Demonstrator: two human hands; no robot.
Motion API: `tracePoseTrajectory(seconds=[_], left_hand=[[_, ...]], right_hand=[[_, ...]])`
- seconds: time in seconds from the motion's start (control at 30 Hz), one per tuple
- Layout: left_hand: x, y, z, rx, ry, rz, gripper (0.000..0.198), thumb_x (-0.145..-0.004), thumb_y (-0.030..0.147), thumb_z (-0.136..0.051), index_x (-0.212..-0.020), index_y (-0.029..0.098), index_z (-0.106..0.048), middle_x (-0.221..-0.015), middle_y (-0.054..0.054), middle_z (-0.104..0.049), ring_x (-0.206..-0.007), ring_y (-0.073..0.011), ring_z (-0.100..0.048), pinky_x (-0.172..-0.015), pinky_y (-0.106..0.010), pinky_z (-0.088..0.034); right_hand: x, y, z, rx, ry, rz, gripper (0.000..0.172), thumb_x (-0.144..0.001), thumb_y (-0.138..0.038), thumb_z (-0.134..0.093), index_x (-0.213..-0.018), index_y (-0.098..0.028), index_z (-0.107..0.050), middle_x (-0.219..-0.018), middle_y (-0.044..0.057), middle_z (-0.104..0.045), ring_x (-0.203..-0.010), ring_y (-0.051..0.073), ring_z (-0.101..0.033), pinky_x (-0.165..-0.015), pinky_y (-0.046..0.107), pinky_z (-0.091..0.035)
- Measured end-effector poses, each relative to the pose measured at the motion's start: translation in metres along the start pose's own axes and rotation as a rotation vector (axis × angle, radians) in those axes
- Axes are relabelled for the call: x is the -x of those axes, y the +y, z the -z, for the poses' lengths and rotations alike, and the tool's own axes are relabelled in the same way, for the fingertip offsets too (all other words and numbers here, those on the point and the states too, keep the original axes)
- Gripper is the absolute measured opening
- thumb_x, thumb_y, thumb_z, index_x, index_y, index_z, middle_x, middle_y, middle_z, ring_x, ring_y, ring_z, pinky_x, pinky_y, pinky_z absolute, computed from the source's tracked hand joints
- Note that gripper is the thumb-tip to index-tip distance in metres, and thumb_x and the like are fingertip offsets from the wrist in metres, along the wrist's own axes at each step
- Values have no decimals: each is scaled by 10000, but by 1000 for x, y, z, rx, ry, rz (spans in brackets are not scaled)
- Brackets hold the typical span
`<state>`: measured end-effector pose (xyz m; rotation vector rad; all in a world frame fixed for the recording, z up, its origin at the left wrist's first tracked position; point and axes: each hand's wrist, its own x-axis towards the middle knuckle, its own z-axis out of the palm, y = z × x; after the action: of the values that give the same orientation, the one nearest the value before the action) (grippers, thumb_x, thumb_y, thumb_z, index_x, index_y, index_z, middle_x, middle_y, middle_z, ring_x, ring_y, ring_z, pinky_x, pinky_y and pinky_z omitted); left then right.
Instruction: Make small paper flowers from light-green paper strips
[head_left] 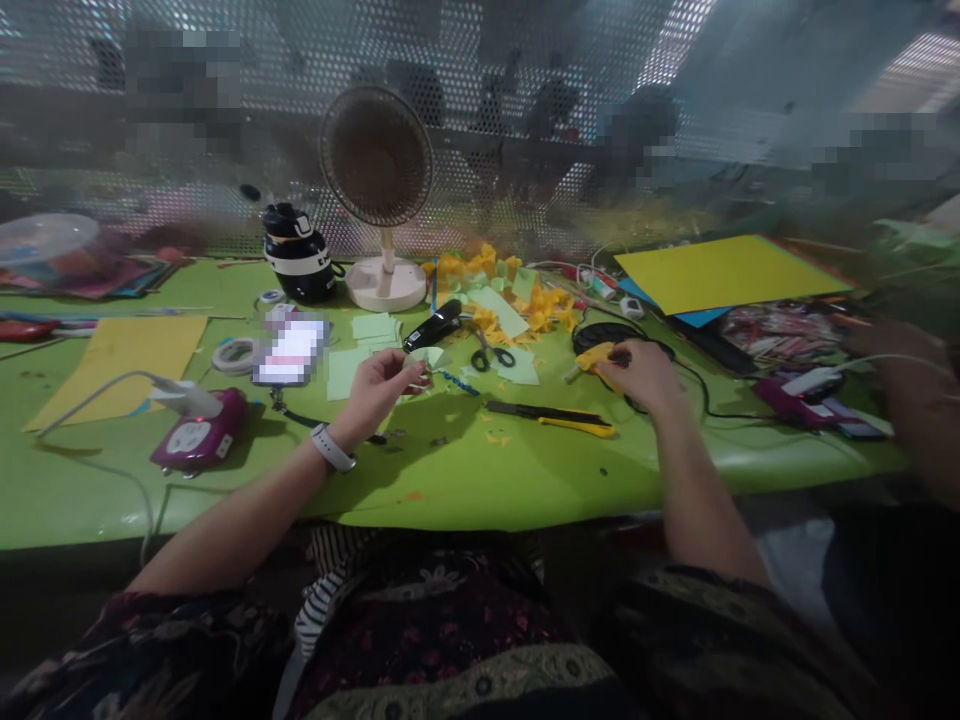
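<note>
My left hand pinches a small pale green paper piece between thumb and fingers, near a black stapler. Farther right, my right hand is closed on a yellow-orange paper piece, with a pale stick-like end below it. Behind that hand lies a dark round object, partly covered. Between my hands are dark-handled scissors and a yellow-and-black utility knife. Pale green paper squares lie past my left hand. A heap of folded yellow paper pieces sits at the back.
A white fan and a dark flask stand at the back. Left are a lit phone, a tape roll and a purple power socket. Yellow sheets lie right; another person's arm reaches in.
</note>
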<state>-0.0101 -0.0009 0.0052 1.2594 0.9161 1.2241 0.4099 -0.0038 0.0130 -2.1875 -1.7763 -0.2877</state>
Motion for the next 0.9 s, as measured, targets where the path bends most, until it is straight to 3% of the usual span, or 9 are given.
tracePoseTrajectory(seconds=[0.1, 0.2, 0.3, 0.47, 0.67, 0.77, 0.9], left_hand=[[-2, 1, 1, 13, 37, 2, 381, -685, 444, -847, -772, 159, -611, -715, -30, -721, -705, -165, -736, -661, -261, -589], [-3, 2, 2, 9, 57, -5, 373, -693, 437, -841, -767, 164, -598, -726, -28, -719, -710, -164, -738, -655, -256, -589], [-5, 5, 5, 8, 76, -17, 349, -716, 424, -829, -777, 167, -601, -768, -40, -729, -730, -161, -738, -654, -252, -590], [-10, 8, 11, 29, 167, -45, 305, -721, 371, -830, -751, 175, -598, -732, -23, -700, -710, -148, -725, -624, -238, -583], [-11, 6, 12, 18, 136, -29, 308, -716, 367, -834, -741, 172, -597, -712, -25, -702, -675, -149, -719, -608, -244, -577], [-12, 3, 12, 17, 124, -29, 329, -706, 383, -840, -737, 168, -593, -689, -22, -700, -668, -151, -720, -602, -241, -571], [-12, 1, 12, 3, 103, -21, 310, -722, 375, -829, -742, 165, -602, -697, -27, -706, -692, -151, -726, -626, -242, -575]], right_hand=[[2, -30, 15, -128, -8, 72, 321, -844, -367, -617, -1043, -140, -725, -1087, 161, -717, -987, 289, -649, -868, 387, -477], [5, -77, 25, -310, -188, 254, 240, -902, -330, -568, -985, -181, -738, -1025, 95, -747, -880, 229, -674, -792, 333, -474], [5, -124, 26, -303, -308, 422, 190, -920, -285, -581, -944, -184, -740, -951, 77, -761, -827, 220, -671, -728, 313, -444], [3, -179, 22, -244, -341, 579, 174, -942, -187, -566, -948, -179, -740, -1025, 85, -760, -896, 214, -667, -748, 297, -426], [17, -210, 6, -191, -411, 741, 198, -964, -173, -567, -1079, -179, -729, -1118, 105, -734, -995, 239, -651, -792, 314, -437], [23, -213, -7, -143, -415, 775, 240, -967, -162, -565, -1165, -171, -701, -1155, 129, -706, -1035, 250, -633, -792, 317, -430], [23, -212, -19, -111, -429, 791, 224, -984, -160, -526, -1127, -174, -698, -1105, 120, -699, -1013, 240, -614, -745, 302, -401]])
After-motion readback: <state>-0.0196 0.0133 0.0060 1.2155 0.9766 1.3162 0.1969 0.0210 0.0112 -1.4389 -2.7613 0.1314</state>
